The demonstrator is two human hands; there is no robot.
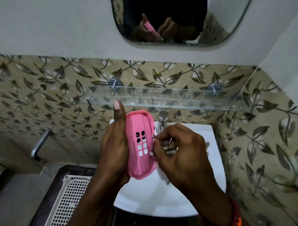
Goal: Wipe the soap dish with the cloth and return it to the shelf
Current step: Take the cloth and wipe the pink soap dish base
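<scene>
Over the white washbasin (189,195), below the bare glass shelf (162,98), the left hand (114,150) is clamped round the pink soap dish (140,146), held on edge with its drain holes showing. The right hand (180,152) is closed on a bunched cloth (164,177) at the dish's rim. Best to keep that hold firm and work the cloth along every edge.

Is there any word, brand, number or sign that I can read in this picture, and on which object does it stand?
None: no readable text shows anywhere in the head view.
The pink soap dish, held in the left hand, has only square drain holes, no lettering.
The cloth in the right hand is blurred; no print can be told.
The glass shelf, sink and white basket bear no marks.
</scene>
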